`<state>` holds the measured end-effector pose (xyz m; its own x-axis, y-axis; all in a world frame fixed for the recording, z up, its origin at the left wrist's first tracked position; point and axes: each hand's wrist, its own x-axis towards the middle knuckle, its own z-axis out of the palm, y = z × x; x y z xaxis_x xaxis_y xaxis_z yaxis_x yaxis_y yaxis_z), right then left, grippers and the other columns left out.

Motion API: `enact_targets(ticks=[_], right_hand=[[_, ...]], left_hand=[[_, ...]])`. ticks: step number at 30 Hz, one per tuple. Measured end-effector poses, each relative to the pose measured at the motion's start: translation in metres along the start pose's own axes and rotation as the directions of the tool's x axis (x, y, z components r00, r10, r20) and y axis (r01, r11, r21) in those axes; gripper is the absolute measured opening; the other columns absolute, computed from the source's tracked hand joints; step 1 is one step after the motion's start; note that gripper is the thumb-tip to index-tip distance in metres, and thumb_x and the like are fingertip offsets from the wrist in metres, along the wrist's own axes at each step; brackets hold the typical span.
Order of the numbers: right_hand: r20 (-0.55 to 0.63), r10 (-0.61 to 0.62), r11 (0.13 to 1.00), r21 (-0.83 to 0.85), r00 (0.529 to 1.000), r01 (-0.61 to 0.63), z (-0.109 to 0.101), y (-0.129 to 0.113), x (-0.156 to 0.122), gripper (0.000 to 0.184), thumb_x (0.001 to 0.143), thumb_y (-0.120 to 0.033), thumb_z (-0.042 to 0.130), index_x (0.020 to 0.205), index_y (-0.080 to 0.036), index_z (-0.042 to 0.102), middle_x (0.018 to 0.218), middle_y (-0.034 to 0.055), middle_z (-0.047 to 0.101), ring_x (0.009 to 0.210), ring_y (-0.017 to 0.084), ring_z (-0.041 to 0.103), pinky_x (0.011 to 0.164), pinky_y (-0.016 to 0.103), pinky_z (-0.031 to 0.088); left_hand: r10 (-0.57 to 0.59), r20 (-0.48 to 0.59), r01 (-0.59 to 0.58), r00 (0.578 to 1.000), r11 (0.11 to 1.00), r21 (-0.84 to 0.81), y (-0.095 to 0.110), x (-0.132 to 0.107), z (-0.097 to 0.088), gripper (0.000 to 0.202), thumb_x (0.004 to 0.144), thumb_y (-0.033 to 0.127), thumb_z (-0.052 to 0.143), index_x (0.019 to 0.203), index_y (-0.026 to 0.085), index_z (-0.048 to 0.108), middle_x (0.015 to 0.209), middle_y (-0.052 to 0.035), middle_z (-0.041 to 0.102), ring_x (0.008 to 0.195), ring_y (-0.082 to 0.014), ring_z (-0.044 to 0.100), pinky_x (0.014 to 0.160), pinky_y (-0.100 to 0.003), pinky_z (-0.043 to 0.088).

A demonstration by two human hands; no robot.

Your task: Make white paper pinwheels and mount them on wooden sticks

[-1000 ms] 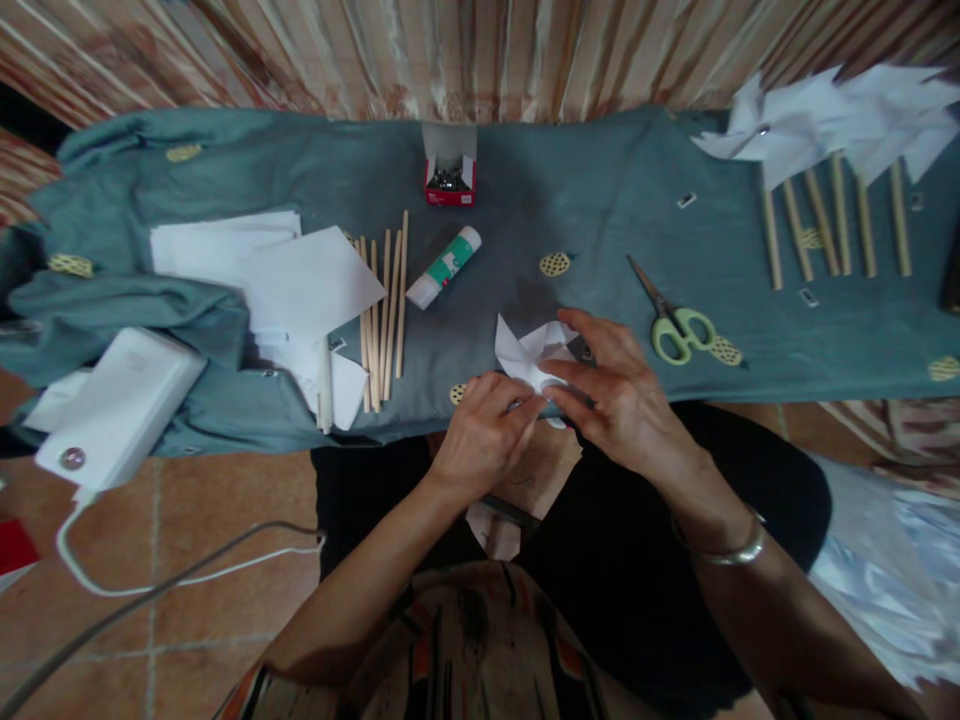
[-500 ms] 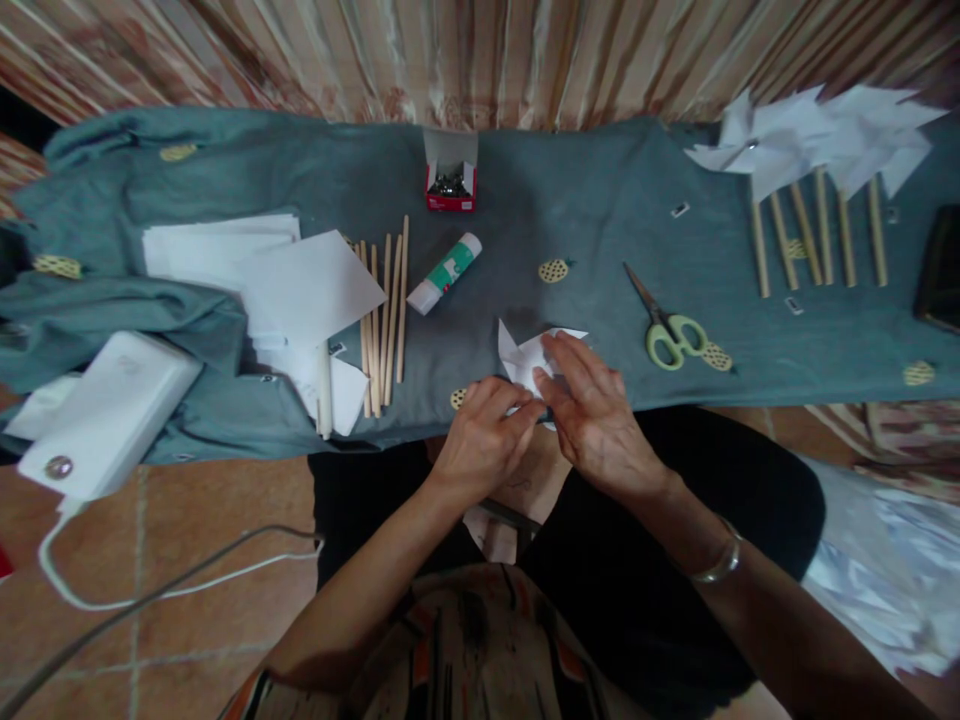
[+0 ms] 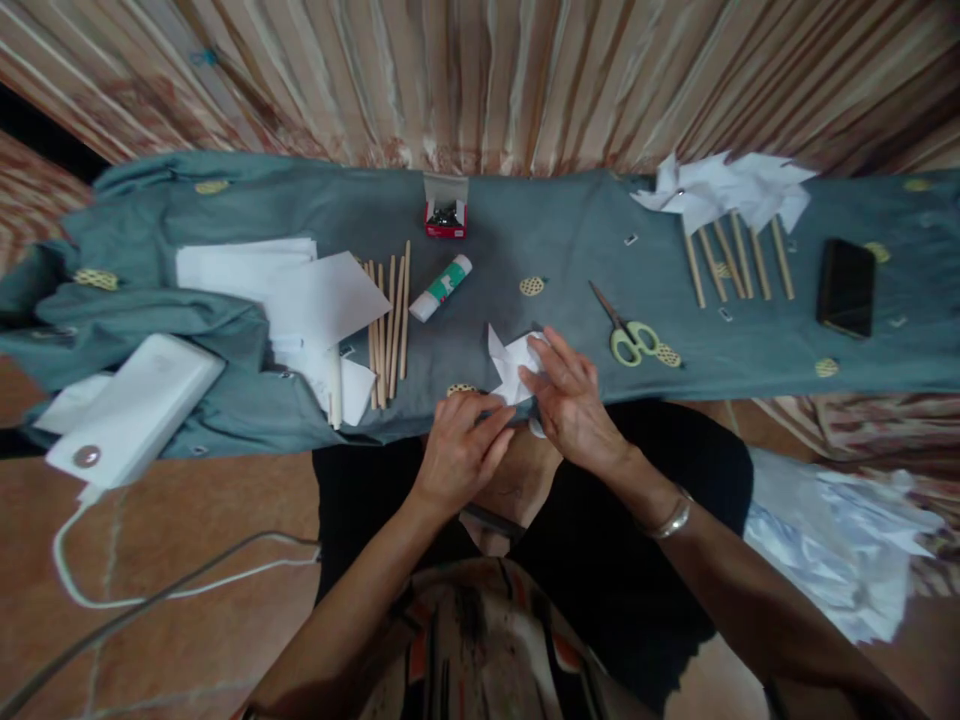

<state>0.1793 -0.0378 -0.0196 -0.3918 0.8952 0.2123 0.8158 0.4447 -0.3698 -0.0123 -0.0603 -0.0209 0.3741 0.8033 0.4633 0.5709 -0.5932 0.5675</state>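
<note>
Presently, my left hand (image 3: 459,450) pinches paper (image 3: 513,368) by its near edge; my right hand (image 3: 576,412) touches it, closure unclear. Scissors (image 3: 634,341) lie right of the grip, glue (image 3: 442,288) left; beyond, an open box (image 3: 446,231) holds metal bits (image 3: 445,216).

No readable words, brands or numbers in view. Markings only, all too small or blurred to make out. At upper centre, on the front of an open red box (image 3: 445,224), a small white patch at the right and paler specks at the left, possibly print. Just below, near the centre of the frame, on a white glue stick (image 3: 441,288), a green label with tiny white and red marks, also illegible. On the teal cloth (image 3: 555,225), small dark-and-white rectangles, among them one right of upper centre and another farther right, below a row of wooden sticks (image 3: 736,262), with contents too tiny to decipher.
</note>
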Motion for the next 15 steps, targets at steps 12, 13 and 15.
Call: enact_targets(ticks=[12, 13, 15], right_hand=[[-0.024, 0.01, 0.993, -0.119, 1.0, -0.013, 0.004, -0.011, 0.0, 0.035, 0.089, -0.013, 0.036, 0.112, -0.015, 0.063, 0.144, 0.0172, 0.045, 0.144, 0.028, 0.024, 0.107, 0.051, 0.027], [-0.025, 0.002, 0.992, -0.124, 1.0, -0.005, 0.003, -0.011, 0.001, 0.035, 0.089, -0.013, 0.036, 0.111, -0.014, 0.063, 0.144, 0.018, 0.046, 0.144, 0.028, 0.024, 0.107, 0.05, 0.027], [-0.024, -0.004, 0.993, -0.116, 1.0, 0.001, 0.002, -0.012, 0.003, 0.034, 0.089, -0.013, 0.037, 0.108, -0.013, 0.065, 0.144, 0.0184, 0.045, 0.144, 0.029, 0.022, 0.107, 0.051, 0.028]], left_hand=[[-0.091, -0.022, 0.093, 0.996, 0.994, 0.064, 0.01, -0.036, -0.025, 0.017, 0.089, 0.02, 0.055, 0.102, 0.018, 0.066, 0.09, -0.0063, 0.063, 0.089, -0.0202, 0.055, 0.077, -0.035, 0.044], [-0.09, -0.025, 0.092, 0.996, 0.993, 0.07, 0.01, -0.038, -0.025, 0.017, 0.089, 0.02, 0.055, 0.102, 0.017, 0.066, 0.09, -0.0065, 0.063, 0.089, -0.0202, 0.055, 0.077, -0.035, 0.044], [-0.092, -0.028, 0.093, 0.995, 0.993, 0.078, 0.012, -0.043, -0.027, 0.017, 0.089, 0.019, 0.055, 0.101, 0.017, 0.067, 0.09, -0.0068, 0.063, 0.089, -0.0202, 0.055, 0.076, -0.035, 0.045]])
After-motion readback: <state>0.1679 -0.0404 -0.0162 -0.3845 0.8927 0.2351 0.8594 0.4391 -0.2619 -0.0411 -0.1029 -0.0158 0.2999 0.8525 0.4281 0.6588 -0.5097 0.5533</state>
